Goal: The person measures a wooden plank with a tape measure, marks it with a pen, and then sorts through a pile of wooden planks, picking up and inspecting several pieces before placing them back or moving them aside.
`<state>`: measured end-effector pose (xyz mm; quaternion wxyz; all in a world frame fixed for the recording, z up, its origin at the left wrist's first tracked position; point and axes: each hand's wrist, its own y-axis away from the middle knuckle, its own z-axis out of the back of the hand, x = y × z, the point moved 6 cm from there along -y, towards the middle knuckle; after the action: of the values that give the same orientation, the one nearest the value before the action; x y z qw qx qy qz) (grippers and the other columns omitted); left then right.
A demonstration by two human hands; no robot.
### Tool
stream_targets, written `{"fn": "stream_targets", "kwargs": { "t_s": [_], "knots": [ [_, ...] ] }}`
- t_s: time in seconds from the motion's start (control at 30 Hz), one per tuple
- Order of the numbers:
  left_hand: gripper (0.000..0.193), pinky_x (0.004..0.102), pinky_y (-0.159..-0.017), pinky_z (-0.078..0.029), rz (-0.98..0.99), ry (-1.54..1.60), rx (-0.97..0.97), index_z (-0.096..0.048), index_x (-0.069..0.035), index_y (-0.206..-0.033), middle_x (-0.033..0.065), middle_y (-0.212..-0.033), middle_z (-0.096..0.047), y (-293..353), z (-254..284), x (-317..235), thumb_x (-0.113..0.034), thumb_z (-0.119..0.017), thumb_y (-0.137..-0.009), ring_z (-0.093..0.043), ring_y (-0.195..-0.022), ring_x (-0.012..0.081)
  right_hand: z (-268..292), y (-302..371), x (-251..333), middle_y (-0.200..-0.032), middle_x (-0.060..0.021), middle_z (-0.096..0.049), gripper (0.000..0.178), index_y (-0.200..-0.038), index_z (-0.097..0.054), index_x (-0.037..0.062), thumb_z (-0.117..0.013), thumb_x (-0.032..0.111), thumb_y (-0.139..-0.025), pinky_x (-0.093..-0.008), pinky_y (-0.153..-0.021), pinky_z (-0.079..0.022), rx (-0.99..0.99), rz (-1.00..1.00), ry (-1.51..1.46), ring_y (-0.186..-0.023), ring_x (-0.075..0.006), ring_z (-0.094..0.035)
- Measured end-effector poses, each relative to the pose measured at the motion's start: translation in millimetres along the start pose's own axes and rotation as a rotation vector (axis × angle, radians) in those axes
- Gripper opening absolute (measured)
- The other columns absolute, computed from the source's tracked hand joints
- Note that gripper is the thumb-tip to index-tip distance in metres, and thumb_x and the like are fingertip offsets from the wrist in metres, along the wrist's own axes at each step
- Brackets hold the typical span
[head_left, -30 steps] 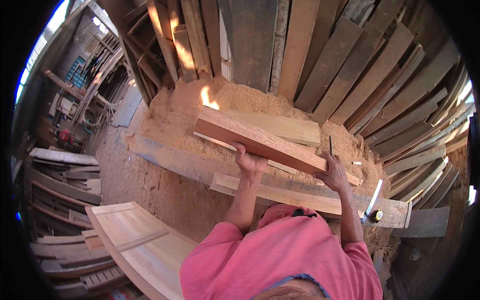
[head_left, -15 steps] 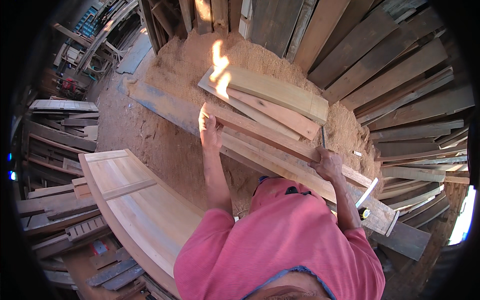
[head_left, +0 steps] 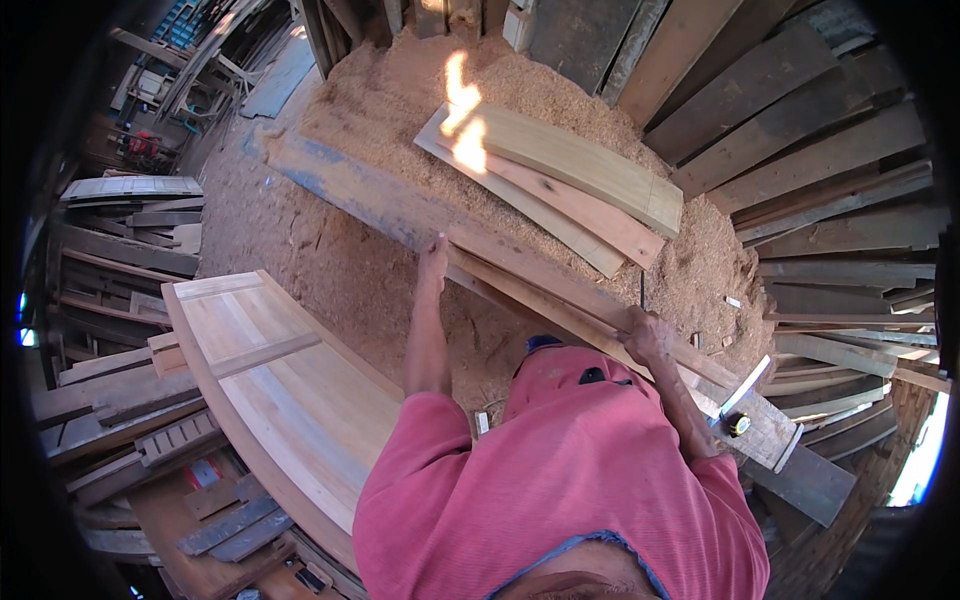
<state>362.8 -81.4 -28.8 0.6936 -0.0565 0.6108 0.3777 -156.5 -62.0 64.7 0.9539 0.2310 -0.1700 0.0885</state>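
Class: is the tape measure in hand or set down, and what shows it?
Set down: the tape measure lies on the broad plank, apart from both the left hand and the right hand.

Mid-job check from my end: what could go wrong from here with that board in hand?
The wooden board reaches past the right hand toward the try square and tape measure, so sliding it that way might knock either one. The left hand is at the board's other end, close to the long plank; a sudden drop could pinch it. The thin dark stick at the right hand might slip into the sawdust.
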Motion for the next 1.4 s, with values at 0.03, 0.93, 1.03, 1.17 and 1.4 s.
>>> {"fn": "stream_targets", "kwargs": {
  "t_s": [0.03, 0.93, 1.03, 1.17, 1.4],
  "knots": [
    [0.055, 0.0386, -0.114, -0.042, 0.022, 0.019, -0.031, -0.062, 0.004, -0.142, 0.015, -0.141, -0.066, -3, 0, 3, -0.038, -0.066, -0.107, -0.057, -0.132, 0.0243, -6, -2, 2, -0.11, -0.0204, -0.074, 0.057, -0.126, -0.067, 0.0118, -0.085, 0.043, -0.083, -0.0501, -0.092, -0.056, -0.001, 0.007, -0.006, -0.11, -0.0388, -0.07],
    [0.024, 0.0369, -0.093, -0.052, -0.175, -0.257, -0.073, -0.071, 0.004, -0.116, 0.0104, -0.112, -0.071, -39, 3, 31, -0.015, -0.074, -0.103, -0.063, -0.098, 0.0203, -85, -7, -29, -0.122, -0.0127, -0.073, 0.051, -0.123, -0.07, 0.0128, -0.078, 0.049, -0.087, -0.0531, -0.105, -0.045, -0.003, -0.074, -0.25, -0.126, -0.0362, -0.062],
    [0.024, 0.0368, -0.093, -0.052, -0.149, -0.285, -0.057, -0.072, 0.004, -0.115, 0.0097, -0.111, -0.071, -37, 3, 29, -0.017, -0.073, -0.103, -0.062, -0.097, 0.0204, -83, -7, -29, -0.121, -0.0124, -0.073, 0.049, -0.121, -0.07, 0.013, -0.078, 0.048, -0.087, -0.0533, -0.105, -0.045, 0.017, -0.084, -0.234, -0.125, -0.0359, -0.062],
    [0.025, 0.0374, -0.094, -0.051, -0.17, -0.31, -0.046, -0.072, 0.004, -0.116, 0.01, -0.111, -0.071, -38, 2, 29, -0.018, -0.072, -0.104, -0.063, -0.1, 0.0214, -81, -6, -28, -0.122, -0.0125, -0.073, 0.048, -0.12, -0.07, 0.0129, -0.078, 0.047, -0.087, -0.054, -0.105, -0.045, 0.039, -0.093, -0.245, -0.126, -0.0358, -0.061],
    [0.027, 0.038, -0.094, -0.051, -0.117, -0.328, -0.115, -0.071, 0.004, -0.118, 0.011, -0.113, -0.068, -23, 0, 24, -0.019, -0.073, -0.103, -0.062, -0.102, 0.0221, -79, -5, -26, -0.127, -0.0147, -0.071, 0.054, -0.127, -0.068, 0.0134, -0.075, 0.051, -0.089, -0.0538, -0.108, -0.043, 0.036, -0.086, -0.223, -0.129, -0.0356, -0.06]
  ]
}}
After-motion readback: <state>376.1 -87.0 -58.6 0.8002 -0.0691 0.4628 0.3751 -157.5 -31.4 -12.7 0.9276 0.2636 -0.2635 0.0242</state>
